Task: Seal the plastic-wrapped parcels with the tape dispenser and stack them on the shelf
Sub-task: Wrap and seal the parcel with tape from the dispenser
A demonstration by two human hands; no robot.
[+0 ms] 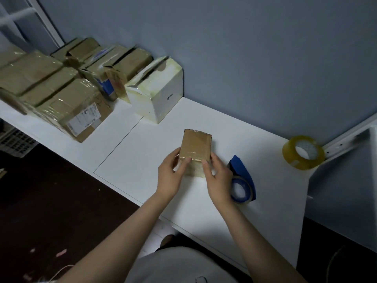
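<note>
Left hand (170, 176), right hand (219, 180) around small brown tape-glossed parcel (196, 145)

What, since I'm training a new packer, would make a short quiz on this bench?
1. True or false: the left hand and right hand both hold the small brown parcel.
2. The blue tape dispenser lies: A) in the right hand; B) on the table beside the right hand; C) atop the white box.
3. Fill in: the spare tape roll sits near the table's far ___ corner.
Key: 1 true; 2 B; 3 right.

hands (170, 176) around taped parcel (195, 146)
</note>
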